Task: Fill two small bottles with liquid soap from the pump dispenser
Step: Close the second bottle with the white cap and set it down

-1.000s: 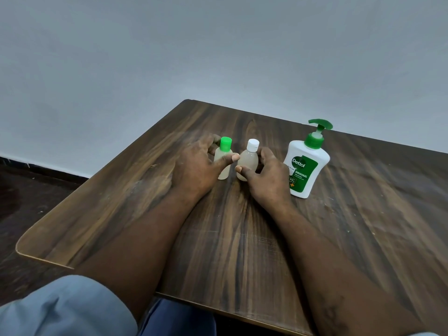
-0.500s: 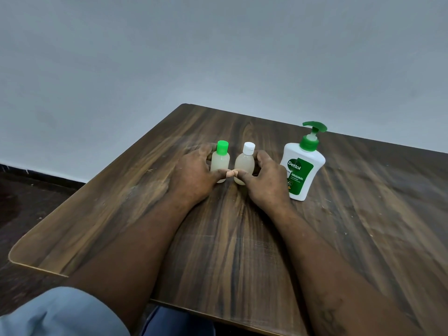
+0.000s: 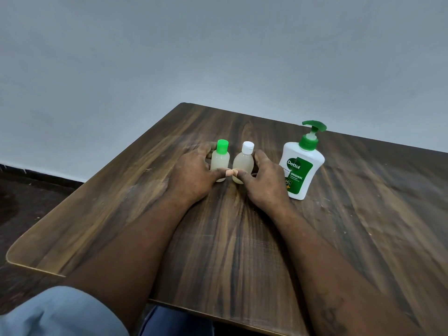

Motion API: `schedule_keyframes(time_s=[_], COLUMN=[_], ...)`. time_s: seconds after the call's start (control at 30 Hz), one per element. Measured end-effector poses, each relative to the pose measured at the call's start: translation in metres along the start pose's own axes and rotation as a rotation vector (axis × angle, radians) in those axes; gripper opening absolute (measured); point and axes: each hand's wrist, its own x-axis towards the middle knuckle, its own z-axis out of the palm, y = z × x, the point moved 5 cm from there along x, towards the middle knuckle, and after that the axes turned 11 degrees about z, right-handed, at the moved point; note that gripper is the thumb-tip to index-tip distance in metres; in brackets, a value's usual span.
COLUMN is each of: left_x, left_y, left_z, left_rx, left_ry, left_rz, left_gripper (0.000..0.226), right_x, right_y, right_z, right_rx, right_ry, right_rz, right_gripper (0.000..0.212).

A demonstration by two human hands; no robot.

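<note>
Two small translucent bottles stand upright side by side on the wooden table. The green-capped bottle holds pale liquid, and my left hand curls round it, thumb across its front. The white-capped bottle also holds pale liquid; my right hand grips it the same way. My two thumb tips meet between the bottles. To the right stands a white pump dispenser with a green pump head and a green label, untouched.
The table's left edge runs diagonally from its far corner to a rounded near corner. A plain grey wall rises behind. Dark floor lies to the left. Bare tabletop stretches right of the dispenser.
Both bottles now stand closer together and upright, with my thumbs touching in front of them. The camera has tilted slightly, shifting the scene down in view.
</note>
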Motion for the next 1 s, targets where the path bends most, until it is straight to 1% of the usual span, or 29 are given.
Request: schedule_keyframes(time_s=[0.3,0.5,0.6,0.67,0.7,0.77,0.87,0.93,1.0], left_x=[-0.001,-0.004,-0.011,-0.017,-0.021,-0.029,-0.044,-0.053,-0.057], left_y=[0.000,0.004,0.009,0.011,0.014,0.022,0.043,0.058,0.071], left_z=[-0.001,-0.003,-0.009,-0.016,-0.020,-0.029,-0.043,-0.044,-0.037], left_rx=[-0.007,-0.026,-0.055,-0.039,-0.018,0.040,0.132,0.136,0.110], left_ry=[-0.004,-0.012,0.040,0.110,0.147,0.234,0.351,0.359,0.293], left_rz=[-0.015,-0.029,0.008,0.016,0.011,0.019,0.063,0.104,0.155], left_gripper=[0.074,0.077,0.087,0.094,0.094,0.085,0.057,0.045,0.037], right_x=[0.000,-0.002,-0.009,-0.014,-0.018,-0.024,-0.037,-0.046,-0.053], right_y=[0.002,0.001,0.000,0.000,-0.001,-0.003,-0.005,-0.001,0.007], right_z=[0.000,-0.003,-0.012,-0.018,-0.022,-0.031,-0.048,-0.060,-0.071], right_rx=[0.016,0.067,0.138,0.134,0.114,0.061,0.010,-0.004,-0.027], right_ry=[0.004,0.018,0.040,0.066,0.080,0.109,0.156,0.185,0.224], right_rz=[-0.003,-0.009,-0.015,-0.019,-0.026,-0.046,-0.070,-0.064,-0.059], right_gripper=[0.045,0.057,0.059,0.063,0.064,0.063,0.054,0.046,0.038])
